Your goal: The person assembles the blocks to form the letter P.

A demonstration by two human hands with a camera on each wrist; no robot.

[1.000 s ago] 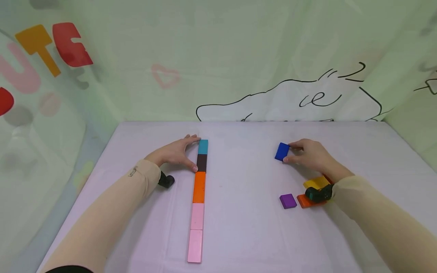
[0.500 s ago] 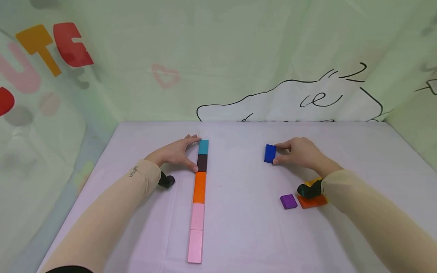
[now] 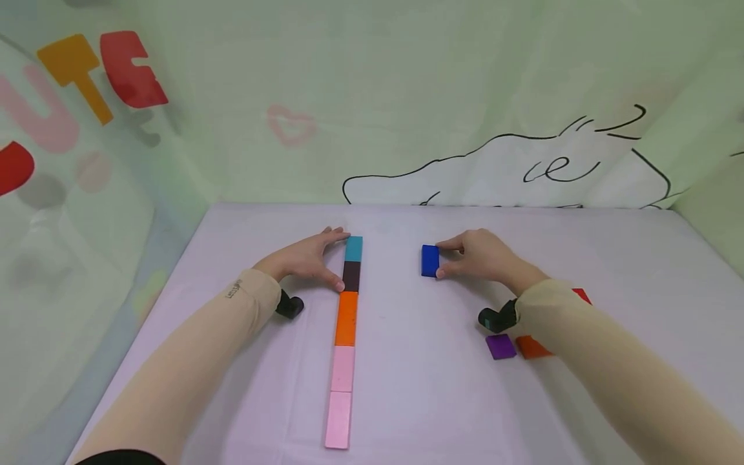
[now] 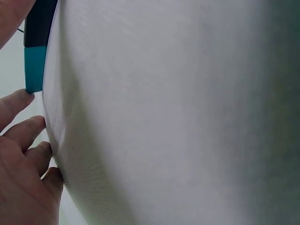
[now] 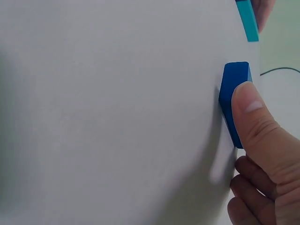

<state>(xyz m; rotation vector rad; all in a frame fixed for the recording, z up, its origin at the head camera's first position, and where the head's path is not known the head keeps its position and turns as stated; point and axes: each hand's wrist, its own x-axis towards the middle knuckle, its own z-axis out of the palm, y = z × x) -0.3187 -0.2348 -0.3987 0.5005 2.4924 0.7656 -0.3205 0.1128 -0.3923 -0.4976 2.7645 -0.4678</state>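
Observation:
A straight row of flat blocks lies on the table: a teal block (image 3: 354,248) at the far end, a dark brown block (image 3: 351,276), an orange block (image 3: 347,318) and two pink blocks (image 3: 341,374). My left hand (image 3: 310,259) rests beside the row's far part with thumb and forefinger spread wide. Its thumb tip is at the brown block's near left corner. The forefinger (image 4: 18,101) touches the teal block's far end. Between thumb and forefinger, my right hand (image 3: 482,258) pinches a blue block (image 3: 430,261) to the right of the row, seen close over the table in the right wrist view.
Near my right forearm lie a purple block (image 3: 501,347) and an orange-red block (image 3: 532,347). A red piece (image 3: 581,296) shows past the sleeve, which covers the things beneath it. A printed cloth wall (image 3: 418,97) stands behind the table (image 3: 418,400).
My right hand has moved left toward the row with the blue block, which has turned upright in line with the row. My left hand has stayed at the teal and brown blocks.

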